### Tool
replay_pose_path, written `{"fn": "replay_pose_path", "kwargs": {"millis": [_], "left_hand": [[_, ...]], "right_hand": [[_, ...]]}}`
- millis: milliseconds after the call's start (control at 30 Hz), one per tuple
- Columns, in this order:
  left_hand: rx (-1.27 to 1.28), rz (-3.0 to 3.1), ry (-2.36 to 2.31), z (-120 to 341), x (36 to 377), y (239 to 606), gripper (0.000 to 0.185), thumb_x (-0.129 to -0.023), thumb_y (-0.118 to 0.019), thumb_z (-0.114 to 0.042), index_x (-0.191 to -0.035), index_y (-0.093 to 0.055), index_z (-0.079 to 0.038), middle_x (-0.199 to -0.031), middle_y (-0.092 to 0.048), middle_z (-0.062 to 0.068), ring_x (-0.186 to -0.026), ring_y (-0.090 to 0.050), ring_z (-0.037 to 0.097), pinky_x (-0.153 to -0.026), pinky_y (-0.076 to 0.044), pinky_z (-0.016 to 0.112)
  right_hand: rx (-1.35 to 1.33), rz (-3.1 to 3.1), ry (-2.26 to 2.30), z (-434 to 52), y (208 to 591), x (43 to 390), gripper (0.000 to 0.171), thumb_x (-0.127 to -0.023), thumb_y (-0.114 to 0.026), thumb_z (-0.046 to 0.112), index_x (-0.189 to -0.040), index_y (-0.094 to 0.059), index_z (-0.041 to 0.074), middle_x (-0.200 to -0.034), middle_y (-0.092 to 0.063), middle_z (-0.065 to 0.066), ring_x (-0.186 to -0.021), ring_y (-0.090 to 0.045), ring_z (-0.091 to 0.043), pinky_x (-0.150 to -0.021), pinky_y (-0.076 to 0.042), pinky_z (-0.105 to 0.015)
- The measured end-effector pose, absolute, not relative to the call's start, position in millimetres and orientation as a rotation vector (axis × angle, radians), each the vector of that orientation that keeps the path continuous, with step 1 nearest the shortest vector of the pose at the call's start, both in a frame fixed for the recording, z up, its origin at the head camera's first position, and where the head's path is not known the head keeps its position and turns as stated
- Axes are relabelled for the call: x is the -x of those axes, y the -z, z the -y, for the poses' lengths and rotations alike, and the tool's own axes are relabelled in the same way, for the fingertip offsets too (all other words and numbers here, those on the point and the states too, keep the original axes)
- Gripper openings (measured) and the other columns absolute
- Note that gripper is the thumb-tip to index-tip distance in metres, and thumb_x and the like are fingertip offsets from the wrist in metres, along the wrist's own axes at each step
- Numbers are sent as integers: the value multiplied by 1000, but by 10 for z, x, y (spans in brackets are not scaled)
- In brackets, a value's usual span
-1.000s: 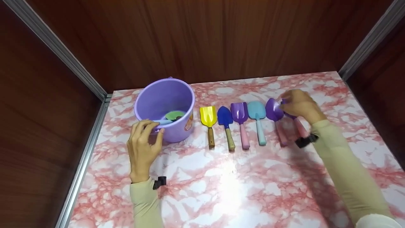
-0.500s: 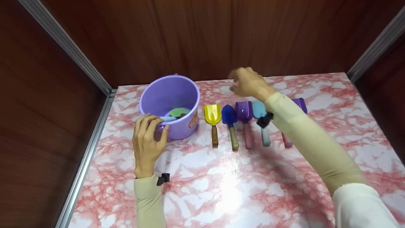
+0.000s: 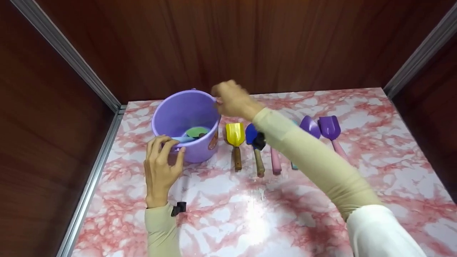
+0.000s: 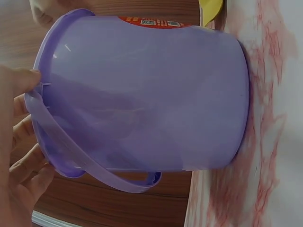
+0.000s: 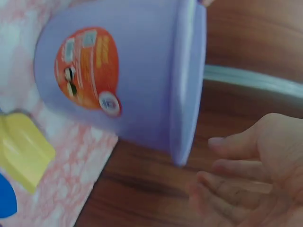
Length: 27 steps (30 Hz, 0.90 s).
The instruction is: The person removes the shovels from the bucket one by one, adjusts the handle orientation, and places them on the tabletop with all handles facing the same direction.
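A lavender bucket [image 3: 198, 153] stands near the back left. My left hand [image 3: 159, 171] holds its near rim; in the left wrist view the thumb [image 4: 26, 79] is outside the rim and the fingers reach over it. Inside lie a light-green piece [image 3: 197, 132] and a light-blue handle [image 3: 182, 139] that leans by those fingers. My right hand [image 3: 234, 100] is beside the bucket's right rim, above the back of the table. The right wrist view has that hand [image 5: 246, 175] with relaxed, spread fingers and nothing in them, apart from the rim.
Right of the bucket lie a yellow shovel [image 3: 235, 134], a blue trowel [image 3: 251, 132], a pink handle [image 3: 275, 160], a teal handle [image 3: 294, 166], a purple trowel [image 3: 310, 126] and a purple shovel [image 3: 330, 128]. The right sleeve covers part of the row. Brown panels [image 3: 250, 46] enclose the table.
My right hand has left the purple shovel at the row's right end and swept left over the tools to the bucket. My left hand has stayed on the rim.
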<state>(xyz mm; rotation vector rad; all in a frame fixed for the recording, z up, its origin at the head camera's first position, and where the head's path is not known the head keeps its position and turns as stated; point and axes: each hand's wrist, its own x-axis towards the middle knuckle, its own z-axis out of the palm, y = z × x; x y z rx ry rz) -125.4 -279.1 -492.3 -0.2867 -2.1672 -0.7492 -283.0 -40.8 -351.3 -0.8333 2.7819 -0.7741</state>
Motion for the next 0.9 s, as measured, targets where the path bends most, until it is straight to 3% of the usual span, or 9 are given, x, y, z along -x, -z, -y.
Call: {"fn": "replay_pose_path", "kwargs": {"millis": [100, 333, 467, 600, 733, 900], "left_hand": [[285, 2167, 746, 2823, 1220, 4947, 22, -97, -78, -26, -107, -76, -7, -118, -69, 14, -121, -60, 36, -104, -54, 47], [272, 2190, 766, 2826, 1214, 4958, 22, -98, -78, -27, -107, -77, -7, -118, -69, 13, -121, -60, 34, -106, -53, 46], [273, 2182, 774, 2795, 1238, 4943, 20, -98, -78, -26, -107, -77, -7, -117, -69, 13, -121, -60, 34, -105, -52, 47], [282, 2173, 760, 2781, 1254, 4918, 20, -98, -79, -26, -107, -77, -8, -117, -70, 12, -121, -61, 34, -100, -55, 48], [280, 2159, 746, 2787, 1254, 4901, 20, -98, -79, -26, -107, -77, -9, -118, -70, 12, -120, -61, 33, -97, -58, 48], [281, 2167, 758, 2793, 1244, 4921, 20, -98, -79, -27, -107, -77, -9, -118, -69, 11, -120, -61, 32, -97, -58, 48]], "right_hand": [[974, -2731, 774, 628, 3622, 2778, 33, -97, -72, 9, -127, -72, -4, -119, -75, -19, -104, -73, -32, -92, -66, -41], [896, -2640, 458, 1048, 3816, 2697, 53, -101, -73, 32, -142, -61, 1, -135, -67, -20, -126, -64, -33, -111, -56, -47], [807, -2601, 195, 1189, 3870, 2664, 55, -101, -71, 50, -135, -64, 7, -129, -70, -13, -119, -68, -31, -106, -58, -49], [790, -2555, 49, 1271, 3909, 2640, 61, -99, -67, 62, -129, -69, 9, -124, -73, -11, -116, -68, -30, -110, -52, -50], [758, -2523, 72, 1337, 3976, 2645, 55, -99, -68, 57, -126, -71, 9, -124, -72, -9, -113, -65, -27, -111, -49, -50], [665, -2519, 80, 1410, 4070, 2661, 34, -103, -67, 34, -125, -71, 9, -126, -71, -9, -111, -64, -25, -109, -53, -48]]}}
